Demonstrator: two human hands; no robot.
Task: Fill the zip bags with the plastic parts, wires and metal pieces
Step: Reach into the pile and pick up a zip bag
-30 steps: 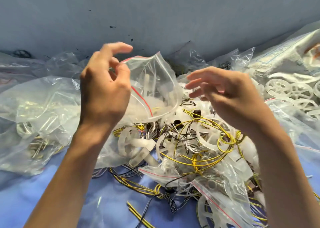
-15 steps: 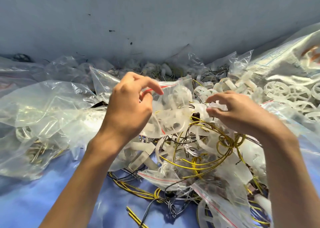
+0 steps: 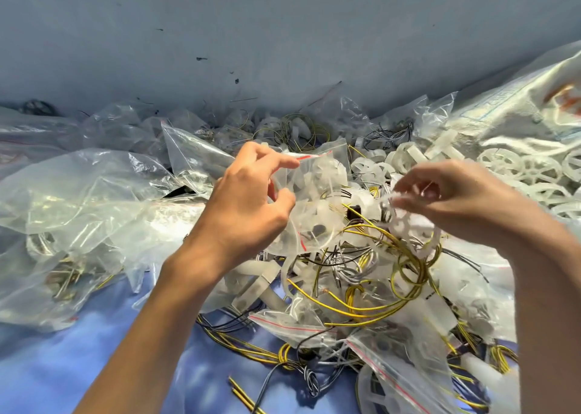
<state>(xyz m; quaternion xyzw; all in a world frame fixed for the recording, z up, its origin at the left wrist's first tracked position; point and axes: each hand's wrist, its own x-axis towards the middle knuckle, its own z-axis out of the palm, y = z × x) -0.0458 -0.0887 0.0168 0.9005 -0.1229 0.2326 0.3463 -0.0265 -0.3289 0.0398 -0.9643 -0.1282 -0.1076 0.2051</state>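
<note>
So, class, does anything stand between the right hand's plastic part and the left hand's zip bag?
Nothing visible does. The plastic part, pinched by the right hand, hangs just beside the zip bag the left hand holds.

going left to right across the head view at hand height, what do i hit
large clear bag of metal pieces → left hand → zip bag it pinches → white plastic part → right hand pinching it → loose white plastic wheels

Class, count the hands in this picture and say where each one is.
2. The left hand pinches the zip bag at centre; the right hand, beside it, holds a white plastic part above the wires.
</note>
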